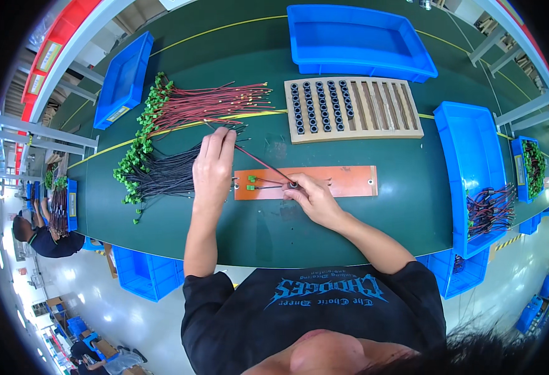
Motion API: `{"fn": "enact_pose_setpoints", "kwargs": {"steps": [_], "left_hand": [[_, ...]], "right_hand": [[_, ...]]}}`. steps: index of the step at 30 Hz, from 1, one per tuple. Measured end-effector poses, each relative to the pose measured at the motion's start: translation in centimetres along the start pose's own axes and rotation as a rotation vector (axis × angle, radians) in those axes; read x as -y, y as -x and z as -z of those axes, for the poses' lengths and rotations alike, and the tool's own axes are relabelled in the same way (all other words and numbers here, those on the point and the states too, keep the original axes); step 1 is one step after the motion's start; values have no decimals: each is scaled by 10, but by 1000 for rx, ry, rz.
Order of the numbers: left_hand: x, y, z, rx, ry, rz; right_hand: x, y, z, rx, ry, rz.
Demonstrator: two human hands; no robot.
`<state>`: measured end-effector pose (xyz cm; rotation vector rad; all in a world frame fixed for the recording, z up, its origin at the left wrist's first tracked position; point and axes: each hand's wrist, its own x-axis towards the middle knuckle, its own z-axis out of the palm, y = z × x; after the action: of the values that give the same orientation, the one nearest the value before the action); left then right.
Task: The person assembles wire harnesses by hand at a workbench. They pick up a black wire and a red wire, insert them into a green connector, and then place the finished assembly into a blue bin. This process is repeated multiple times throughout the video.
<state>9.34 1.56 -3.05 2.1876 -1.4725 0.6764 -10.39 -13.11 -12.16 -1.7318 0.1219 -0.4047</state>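
My left hand [214, 164] is raised at the left end of the orange board [343, 182], its fingers closed on a thin red wire [259, 160]. That wire slants down to the right toward my right hand [314, 199], which pinches a small black ring-shaped part [293, 185] over the board. Two green connectors [250, 183] lie on the board's left part, their dark leads running toward my right fingers. Beside my left hand lie a bundle of black wires [171, 172] and, farther off, a bundle of red wires [218, 100], both with green connectors at their left ends.
A wooden rack [384, 133] holds rows of black ring parts in its left slots. Blue bins stand at the far side [362, 65], far left [124, 81] and right [471, 134]; the right one contains wire assemblies [490, 211]. Another person [55, 242] sits at left.
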Motion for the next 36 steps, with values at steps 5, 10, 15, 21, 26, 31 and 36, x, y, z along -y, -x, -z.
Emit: {"fn": "enact_pose_setpoints", "kwargs": {"steps": [5, 10, 15, 21, 26, 31, 36], "left_hand": [[-49, 24, -27, -78, 929, 423], [-53, 17, -33, -89, 416, -56], [-21, 1, -17, -79, 100, -83], [-1, 4, -4, -82, 12, 11], [-44, 23, -32, -163, 1058, 534], [-101, 39, -78, -107, 1511, 903], [-101, 49, -101, -163, 1580, 837]], "right_hand": [[-2, 2, 5, 35, 159, 123], [1, 9, 7, 85, 48, -21], [3, 10, 9, 22, -16, -71], [8, 4, 8, 7, -103, -118], [-4, 10, 5, 8, -62, -51], [-4, 15, 4, -19, -15, -79], [12, 13, 15, -5, 237, -60]]}}
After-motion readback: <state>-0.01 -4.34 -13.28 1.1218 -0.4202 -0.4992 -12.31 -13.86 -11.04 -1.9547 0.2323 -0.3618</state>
